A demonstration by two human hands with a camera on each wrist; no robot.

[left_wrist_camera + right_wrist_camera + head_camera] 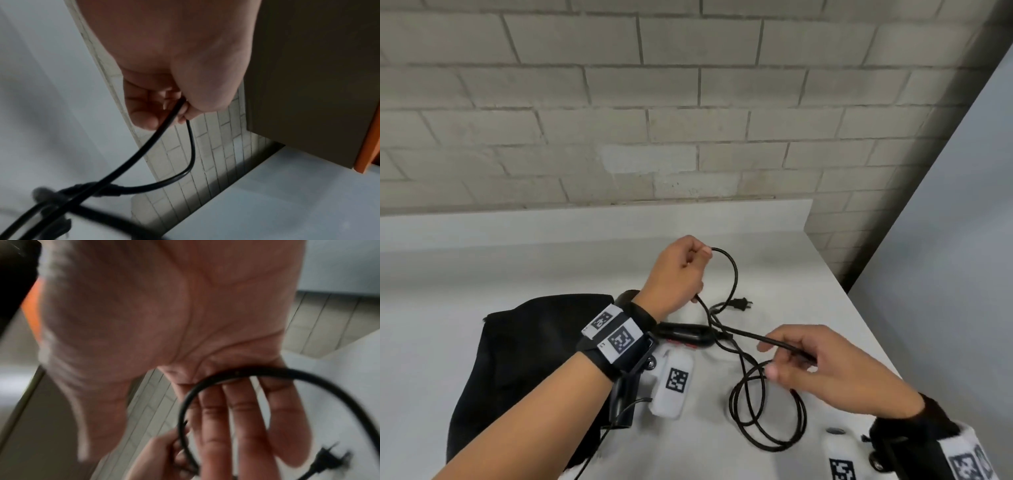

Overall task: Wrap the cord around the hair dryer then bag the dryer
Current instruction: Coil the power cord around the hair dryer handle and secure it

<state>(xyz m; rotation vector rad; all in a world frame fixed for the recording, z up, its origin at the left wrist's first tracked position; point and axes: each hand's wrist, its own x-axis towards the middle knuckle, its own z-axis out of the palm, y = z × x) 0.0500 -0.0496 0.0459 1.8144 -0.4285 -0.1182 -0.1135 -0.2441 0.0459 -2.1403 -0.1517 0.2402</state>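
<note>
My left hand is raised over the white table and pinches a bend of the black cord between thumb and fingertips. The cord hangs from it in two strands. My right hand is lower and to the right. Its fingers are fairly straight, and the cord crosses their base, with the thumb apart. The black hair dryer lies on the table, partly hidden under my left wrist. The plug rests behind it. A black bag lies at the left.
Loose loops of cord lie on the table in front of my right hand. A brick wall backs the table. The table's right edge runs beside a grey panel.
</note>
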